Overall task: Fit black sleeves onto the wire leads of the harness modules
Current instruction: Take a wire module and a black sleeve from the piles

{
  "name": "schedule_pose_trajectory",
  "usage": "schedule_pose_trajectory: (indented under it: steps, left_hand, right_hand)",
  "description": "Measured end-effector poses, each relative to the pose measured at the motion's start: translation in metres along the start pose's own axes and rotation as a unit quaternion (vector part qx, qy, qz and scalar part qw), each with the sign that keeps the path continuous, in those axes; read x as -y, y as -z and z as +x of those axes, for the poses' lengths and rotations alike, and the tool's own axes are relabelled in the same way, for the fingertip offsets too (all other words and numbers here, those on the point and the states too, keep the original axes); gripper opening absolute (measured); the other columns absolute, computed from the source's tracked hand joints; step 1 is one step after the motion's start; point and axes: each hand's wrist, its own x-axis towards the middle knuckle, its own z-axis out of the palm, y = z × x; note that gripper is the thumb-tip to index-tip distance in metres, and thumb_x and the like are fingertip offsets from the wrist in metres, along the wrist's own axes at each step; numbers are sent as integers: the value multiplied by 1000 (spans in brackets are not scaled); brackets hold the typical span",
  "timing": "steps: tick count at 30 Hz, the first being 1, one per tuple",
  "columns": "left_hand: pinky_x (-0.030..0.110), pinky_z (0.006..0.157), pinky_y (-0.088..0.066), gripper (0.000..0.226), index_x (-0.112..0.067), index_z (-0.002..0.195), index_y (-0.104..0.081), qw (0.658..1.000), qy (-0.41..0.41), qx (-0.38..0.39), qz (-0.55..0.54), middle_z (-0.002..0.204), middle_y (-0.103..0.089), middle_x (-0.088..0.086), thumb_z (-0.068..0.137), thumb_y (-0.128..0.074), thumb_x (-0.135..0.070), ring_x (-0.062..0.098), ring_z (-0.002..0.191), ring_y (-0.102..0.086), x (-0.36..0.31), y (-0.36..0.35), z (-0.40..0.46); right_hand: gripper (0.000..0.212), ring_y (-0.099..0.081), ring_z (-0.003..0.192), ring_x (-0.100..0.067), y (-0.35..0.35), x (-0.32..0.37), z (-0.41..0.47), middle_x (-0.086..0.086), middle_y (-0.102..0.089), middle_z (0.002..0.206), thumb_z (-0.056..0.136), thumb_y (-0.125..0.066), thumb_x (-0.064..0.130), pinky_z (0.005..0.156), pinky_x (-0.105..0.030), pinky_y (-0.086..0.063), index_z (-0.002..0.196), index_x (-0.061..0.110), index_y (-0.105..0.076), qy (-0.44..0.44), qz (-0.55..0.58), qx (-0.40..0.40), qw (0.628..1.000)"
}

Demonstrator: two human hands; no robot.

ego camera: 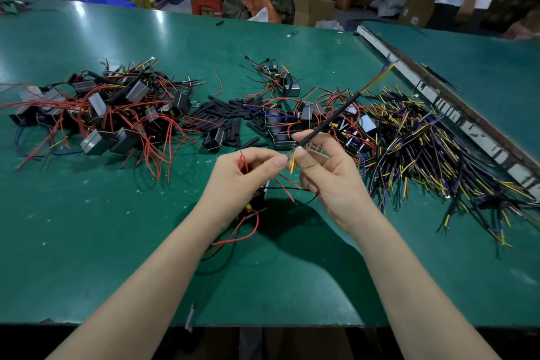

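Pinching the sleeved cable (330,123) aslant, the right hand (324,175) presents its yellow lead (293,161) to the left hand (242,172), which grips the module's red leads (244,162); loose black sleeves (230,114) wait close behind on the green bench (117,228).

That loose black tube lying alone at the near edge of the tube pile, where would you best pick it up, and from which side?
Probably at its middle, from straight above, pinching across its width. The loose black tube lies flat on the green table, slim and straight, with bare mat along both long sides, so fingers fit there. Its ends point toward the tube pile and a black module, which crowd an endwise approach.
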Motion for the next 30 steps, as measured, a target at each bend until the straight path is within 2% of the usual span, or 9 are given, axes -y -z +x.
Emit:
schedule_pose_trajectory:
  steps: [7, 10, 12, 14, 18, 22, 25, 28, 30]
  left_hand:
    - [35, 74, -32, 5, -30, 84, -75, 1000, 5, -3, 17, 79, -53, 16, 81, -71, -30, 22, 75, -43, 6, 3, 3]
    - [27, 62, -32, 10, -20, 79, -70, 999, -1, -9, 44, 68, -48, 14, 88, -66, -21, 17, 64, -39, 10, 3, 4]
    - [20, 52, -30, 13, -21, 79, -62, 996, -7, -23, 91, 60, -42, 3, 92, -60, -18, 7, 53, -34, 13, 2, 4]
    - [18, 52, -30, 14, -23, 80, -58, 991, 1, -52, 122, 58, -39, -10, 94, -55, -20, 1, 50, -31, 16, 3, 7]
    - [26, 58, -32, 12, -24, 82, -60, 990, 15, -89, 104, 60, -40, -5, 94, -57, -22, 5, 55, -35, 17, 11, 11]
    - [26, 64, -34, 10, -30, 89, -66, 994, -25, -29, 105, 72, -51, 6, 91, -60, -23, 12, 67, -42, 14, 4, 7]
    - [18, 55, -29, 9, -32, 89, -68, 987, -66, -13, 143, 60, -47, -12, 87, -64, -23, 3, 54, -34, 13, 3, 4]
    - [13, 57, -30, 6, -25, 86, -72, 967, -128, -39, 217, 57, -42, -12, 86, -67, -21, 3, 56, -39, 12, 5, 2]
    - [13, 58, -29, 6, -20, 83, -70, 950, -153, -51, 268, 58, -37, -11, 86, -66, -20, 1, 57, -40, 12, 6, 2]
  right_hand:
    - [17, -36, 49, -5, -1, -1, -2, 7, -64, 70, 90, -57, 24, 48, -15, -31, 107, 26, -58, 2, -36, 38, 999]
    - [17, -39, 49, -5, 0, -3, -1, 6, -64, 69, 91, -56, 19, 50, -14, -32, 106, 26, -58, -12, -59, 37, 998]
    - [16, -47, 54, 1, 2, -4, 1, 8, -63, 70, 93, -54, 12, 55, -11, -37, 102, 25, -58, -17, -102, 16, 994]
    - [23, -49, 58, 4, 6, -4, 3, 8, -58, 73, 94, -51, 1, 58, -11, -39, 94, 24, -56, -23, -127, -28, 991]
    - [23, -44, 49, -1, 10, -1, 5, 8, -57, 65, 90, -49, -3, 50, -12, -35, 90, 20, -51, -12, -100, -53, 994]
    - [28, -47, 48, 3, 0, -3, 2, 4, -58, 65, 94, -44, -9, 51, -8, -36, 95, 19, -43, -9, -94, -16, 995]
    - [24, -49, 47, 4, -1, -3, -1, 11, -62, 62, 96, -49, -2, 50, -7, -37, 100, 20, -41, -14, -89, 18, 996]
    - [23, -51, 50, 5, -1, -3, -3, 8, -63, 68, 96, -50, 1, 54, -6, -37, 102, 21, -41, -15, -106, 30, 994]
    - [24, -55, 58, -2, -1, -6, -1, 6, -62, 75, 95, -52, 5, 61, -13, -40, 101, 25, -41, -2, -149, 14, 989]
